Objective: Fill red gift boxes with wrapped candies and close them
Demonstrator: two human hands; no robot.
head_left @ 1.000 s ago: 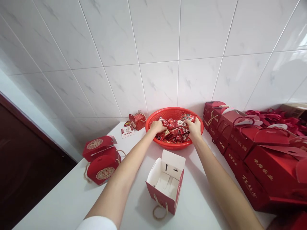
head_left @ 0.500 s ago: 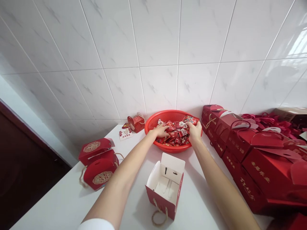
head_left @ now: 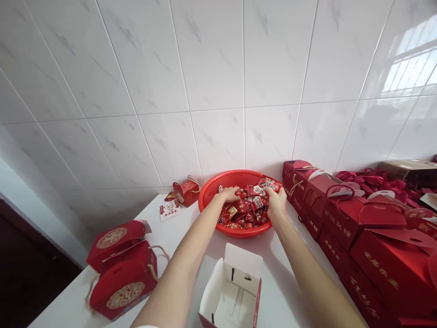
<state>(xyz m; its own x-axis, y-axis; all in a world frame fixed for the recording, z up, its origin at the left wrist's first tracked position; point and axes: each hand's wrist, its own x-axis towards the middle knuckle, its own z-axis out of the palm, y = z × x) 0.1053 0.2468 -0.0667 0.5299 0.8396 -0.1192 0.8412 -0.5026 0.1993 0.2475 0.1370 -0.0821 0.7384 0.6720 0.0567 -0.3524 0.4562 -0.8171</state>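
Observation:
A round red plastic basket (head_left: pixel 239 233) stands against the wall with many small red candy packets (head_left: pixel 243 210) inside. My left hand (head_left: pixel 229 195) reaches into its left part, fingers among the packets; whether they grip one is hidden. At the basket's right side my right hand (head_left: pixel 276 202) is closed on red packets (head_left: pixel 269 183), thumb and fingers pressed to them. In front of the basket, between my forearms, a red box with a white inside (head_left: pixel 235 296) stands open, with nothing in it.
Two red boxes with rope handles (head_left: pixel 123 273) are at the left. A small red box (head_left: pixel 186 193) and a white card (head_left: pixel 170 210) lie left of the basket. Stacked red gift boxes (head_left: pixel 365 228) line the right, with dark pink ribbons (head_left: pixel 372 184) behind.
The view has tilted up, so the table things appear lower. My left hand has shifted slightly back within the basket, uncovering packets in front of it. My right hand stays at the right side.

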